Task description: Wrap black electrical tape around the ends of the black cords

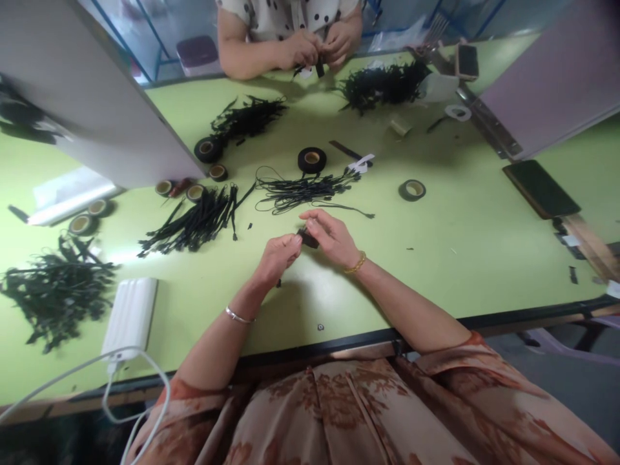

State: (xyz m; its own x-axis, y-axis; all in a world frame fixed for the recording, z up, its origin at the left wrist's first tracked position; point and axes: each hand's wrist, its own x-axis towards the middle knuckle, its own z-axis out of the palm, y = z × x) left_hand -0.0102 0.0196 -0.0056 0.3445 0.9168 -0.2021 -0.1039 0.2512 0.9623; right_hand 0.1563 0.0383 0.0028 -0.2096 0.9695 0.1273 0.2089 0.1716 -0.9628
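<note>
Over the middle of the green table, my left hand (279,259) and my right hand (335,239) meet at a small black strip (309,241), maybe cable or tape; its kind is too small to make out. Thumb and fingertips of my left hand pinch its left end. My right thumb and forefinger close on the other side, and part of the strip is hidden by the fingers. Just beyond my hands lies a loose bunch of thin black cables (305,192). A roll of black tape (312,159) rests behind that bunch.
Bundled black cables (194,219) and a far pile (61,290) lie left, near a white power bank (130,316) with a cord. Another tape roll (413,189) and a dark phone-like slab (540,188) are right. Across the table, a co-worker's hands (320,50) hold black pieces.
</note>
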